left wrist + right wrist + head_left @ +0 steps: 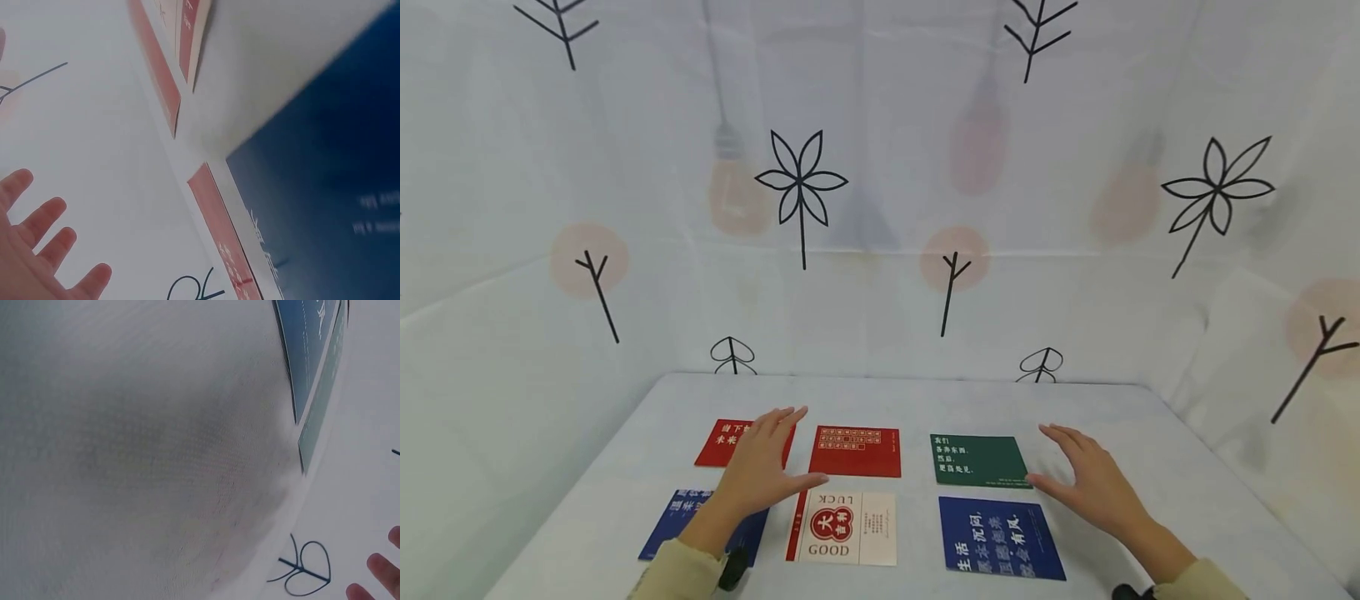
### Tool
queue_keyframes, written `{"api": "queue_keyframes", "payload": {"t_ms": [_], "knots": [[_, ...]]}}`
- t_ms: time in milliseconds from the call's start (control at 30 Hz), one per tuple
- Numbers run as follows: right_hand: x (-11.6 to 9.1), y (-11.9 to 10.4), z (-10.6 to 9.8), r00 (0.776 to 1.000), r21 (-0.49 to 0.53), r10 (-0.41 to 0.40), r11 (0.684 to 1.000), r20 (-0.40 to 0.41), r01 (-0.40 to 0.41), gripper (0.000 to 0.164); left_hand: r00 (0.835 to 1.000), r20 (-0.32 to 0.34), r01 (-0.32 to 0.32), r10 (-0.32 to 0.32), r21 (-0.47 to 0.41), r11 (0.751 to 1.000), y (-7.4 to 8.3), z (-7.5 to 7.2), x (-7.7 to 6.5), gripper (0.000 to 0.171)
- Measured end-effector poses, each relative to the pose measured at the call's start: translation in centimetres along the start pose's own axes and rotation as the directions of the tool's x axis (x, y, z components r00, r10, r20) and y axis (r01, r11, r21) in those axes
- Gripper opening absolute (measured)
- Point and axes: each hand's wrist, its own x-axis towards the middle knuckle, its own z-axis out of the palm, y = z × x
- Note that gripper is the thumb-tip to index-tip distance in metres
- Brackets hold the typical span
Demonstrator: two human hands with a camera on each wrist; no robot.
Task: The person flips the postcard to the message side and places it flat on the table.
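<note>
My left hand [758,467] is held over the left cards with its fingers spread, holding nothing. It partly covers a red card [713,448] and a blue card [664,525] in the head view. My right hand [1090,483] hovers at the right, fingers extended, its thumb by the edge of a green card [977,471]. Below that lies another blue card [958,550] with large white writing. Between the hands are a red card with a printed grid [857,458] and a cream card reading GOOD LUCK [880,537]. Only fingertips [381,569] show in the right wrist view.
All the cards lie flat on a white table [917,404] in two rows. A white cloth [865,317] printed with plants and light bulbs hangs behind the table and along its sides. Dark bands [733,570] sit at both wrists.
</note>
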Motion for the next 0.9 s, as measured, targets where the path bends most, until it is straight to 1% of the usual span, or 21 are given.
{"api": "queue_keyframes", "payload": {"t_ms": [267, 500, 633, 900], "knots": [[0.3, -0.2, 0.3, 0.999, 0.033, 0.03, 0.999, 0.013, -0.03, 0.081, 1.0, 0.002, 0.002, -0.002, -0.03, 1.0, 0.7, 0.6, 0.6, 0.097], [0.7, -0.2, 0.6, 1.0, 0.068, 0.01, 0.998, 0.005, -0.01, 0.08, 1.0, -0.009, -0.024, 0.024, -0.069, 0.997, 1.3, 1.3, 1.1, 0.096], [0.7, -0.3, 0.7, 1.0, 0.097, 0.011, 0.995, 0.009, -0.012, 0.08, 1.0, 0.005, -0.024, 0.025, -0.092, 0.995, 1.7, 1.8, 1.4, 0.095], [1.1, -0.7, 0.9, 1.0, 0.117, 0.012, 0.993, 0.007, -0.012, 0.082, 0.997, 0.07, 0.027, -0.018, -0.132, 0.991, 3.1, 2.4, 2.1, 0.095]]}}
